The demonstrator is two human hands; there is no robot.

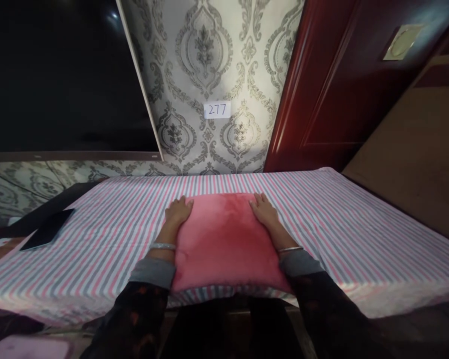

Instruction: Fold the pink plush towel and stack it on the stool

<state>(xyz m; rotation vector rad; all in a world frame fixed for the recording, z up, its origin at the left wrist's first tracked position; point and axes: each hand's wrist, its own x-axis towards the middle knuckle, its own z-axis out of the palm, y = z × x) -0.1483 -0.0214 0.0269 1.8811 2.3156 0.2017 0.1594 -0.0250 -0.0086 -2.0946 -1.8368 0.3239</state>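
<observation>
In the head view, a pink cushion (226,242) is seen lying flat on the striped sheet (359,224) at its near edge, pressed at its far corners by the left hand (178,210) and right hand (264,208), both laid open-palmed, grasping nothing.

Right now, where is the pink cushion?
In the head view the pink cushion lies flat at the near middle of the striped sheet, with the left hand and right hand on its far corners.
</observation>
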